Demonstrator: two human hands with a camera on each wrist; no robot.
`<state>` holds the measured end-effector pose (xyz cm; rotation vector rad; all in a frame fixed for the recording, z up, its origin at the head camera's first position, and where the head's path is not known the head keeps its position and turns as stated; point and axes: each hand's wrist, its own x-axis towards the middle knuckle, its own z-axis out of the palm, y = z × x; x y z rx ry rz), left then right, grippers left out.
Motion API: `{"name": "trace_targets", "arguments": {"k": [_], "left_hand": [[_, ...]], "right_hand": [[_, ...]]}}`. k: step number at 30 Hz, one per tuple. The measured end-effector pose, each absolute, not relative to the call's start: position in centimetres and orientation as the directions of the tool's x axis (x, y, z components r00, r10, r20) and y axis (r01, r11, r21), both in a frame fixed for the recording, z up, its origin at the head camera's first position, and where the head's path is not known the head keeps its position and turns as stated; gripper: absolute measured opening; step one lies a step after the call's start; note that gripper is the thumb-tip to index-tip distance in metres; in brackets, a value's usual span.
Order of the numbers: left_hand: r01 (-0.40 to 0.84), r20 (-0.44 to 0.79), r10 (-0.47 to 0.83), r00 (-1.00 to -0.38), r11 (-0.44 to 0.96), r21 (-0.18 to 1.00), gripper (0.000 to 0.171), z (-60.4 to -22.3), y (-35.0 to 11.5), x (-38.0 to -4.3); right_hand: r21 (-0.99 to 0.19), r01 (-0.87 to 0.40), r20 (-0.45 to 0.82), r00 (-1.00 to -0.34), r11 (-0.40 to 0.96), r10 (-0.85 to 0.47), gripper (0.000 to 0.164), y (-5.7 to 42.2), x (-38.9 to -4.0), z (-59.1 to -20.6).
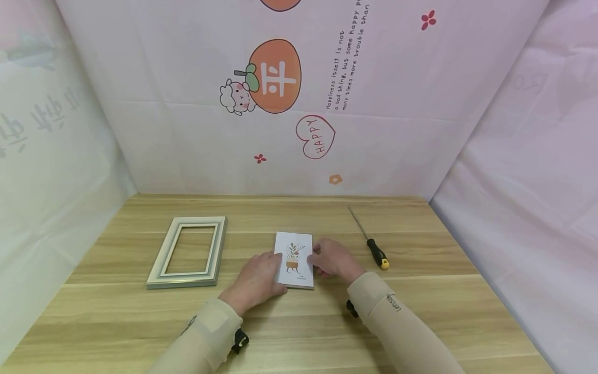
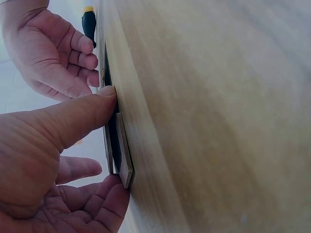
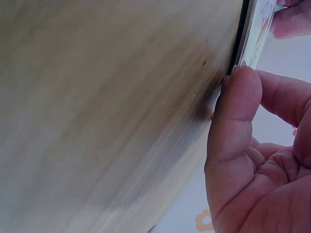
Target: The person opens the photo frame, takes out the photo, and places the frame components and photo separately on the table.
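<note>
A frame backing board with a white plant-in-pot picture lying on its face is at the middle of the table. My left hand holds it by the left edge, thumb at the near corner. At the right edge, my right hand pinches the board between thumb and finger. In the left wrist view a flat flap stands off the dark underside, beside the left thumb. The right wrist view shows the right fingertips at the board's edge. Most of the underside is hidden.
To the left lies an empty white picture frame with a silver-blue border. A screwdriver with a black and yellow handle lies to the right, its tip pointing to the back. Printed white cloth hangs behind the wooden table and along both sides.
</note>
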<state>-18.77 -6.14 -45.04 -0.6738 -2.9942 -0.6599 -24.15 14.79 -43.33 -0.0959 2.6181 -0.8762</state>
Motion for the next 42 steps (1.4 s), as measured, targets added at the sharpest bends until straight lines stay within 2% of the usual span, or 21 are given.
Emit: {"name": "trace_targets", "arguments": {"k": [10, 15, 24, 28, 33, 39, 42], "left_hand": [[0.418, 0.093, 0.414, -0.905, 0.832, 0.364, 0.052, -45.1, -5.9, -19.3], [0.417, 0.096, 0.409, -0.907, 0.847, 0.330, 0.047, -44.9, -5.8, -19.5], [0.409, 0.126, 0.389, -0.913, 0.870, 0.276, 0.025, -44.7, -5.8, -19.6], [0.401, 0.138, 0.378, -0.916, 0.879, 0.258, 0.021, -44.7, -5.9, -19.6], [0.384, 0.127, 0.362, -0.923, 0.884, 0.269, 0.027, -44.8, -6.0, -19.6], [0.363, 0.106, 0.347, -0.932, 0.879, 0.309, 0.054, -44.3, -6.5, -19.3], [0.368, 0.144, 0.339, -0.930, 0.873, 0.320, 0.049, -43.7, -7.3, -19.2]], "right_hand": [[-0.603, 0.057, -0.323, -0.929, 0.795, -0.179, 0.041, 15.0, -24.0, -43.2], [-0.596, 0.062, -0.326, -0.930, 0.800, -0.170, 0.045, 15.1, -24.1, -43.3], [-0.598, 0.065, -0.335, -0.926, 0.799, -0.175, 0.050, 15.3, -24.1, -43.3], [-0.604, 0.067, -0.334, -0.926, 0.794, -0.176, 0.051, 15.3, -24.0, -43.2], [-0.600, 0.068, -0.334, -0.927, 0.797, -0.173, 0.052, 15.4, -24.0, -43.1], [-0.619, 0.082, -0.333, -0.928, 0.781, -0.166, 0.050, 15.6, -23.8, -42.9], [-0.631, 0.062, -0.292, -0.943, 0.774, -0.162, 0.052, 16.0, -23.7, -42.5]]}}
